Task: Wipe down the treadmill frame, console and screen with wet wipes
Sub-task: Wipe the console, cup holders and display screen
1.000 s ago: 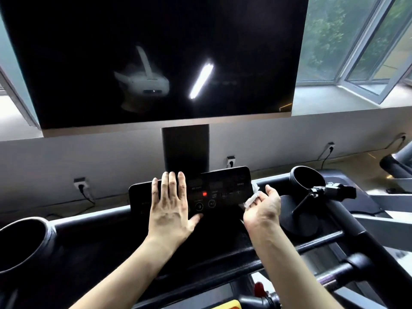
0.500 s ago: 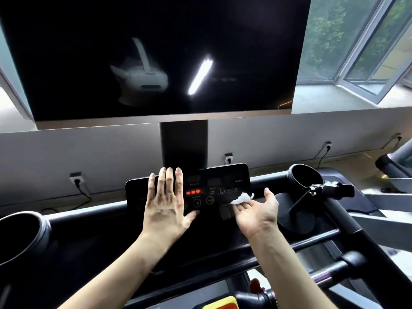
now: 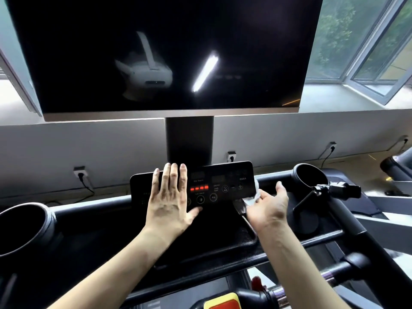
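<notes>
the left hand [image 3: 169,204] lay flat on the console [image 3: 223,180], fingers straight, its grip released. the right hand [image 3: 268,209] had its grip around a white wet wipe [image 3: 252,199] at the console's lower right corner, below the dark screen [image 3: 245,36].

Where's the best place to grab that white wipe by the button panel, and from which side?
Take the wet wipe by its bunched lower part, coming from the right. It is crumpled against the right edge of the console, so the console blocks its left side. The right hand holds it from the right, while the left hand lies flat on the console.
</notes>
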